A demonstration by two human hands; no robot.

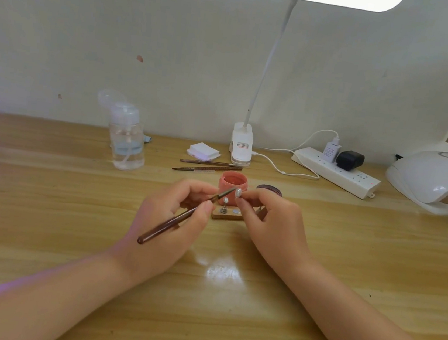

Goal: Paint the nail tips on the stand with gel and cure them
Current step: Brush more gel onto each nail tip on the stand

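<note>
Two hands worked together: the right hand [265, 217] pinched a featherlight nail tip [238, 192] (probably slippery) by its base, brush [183, 215] gripped in the left hand [171, 220], bristles touching it above the stand [227, 215].

left hand [177, 215] gripping brown brush [183, 217], bristles meeting nail tip [238, 192] | right hand [270, 220] pinching that tip above wooden stand [227, 215] | pink jar [233, 183] sitting just behind | curing lamp [436, 179] sitting far right
</note>
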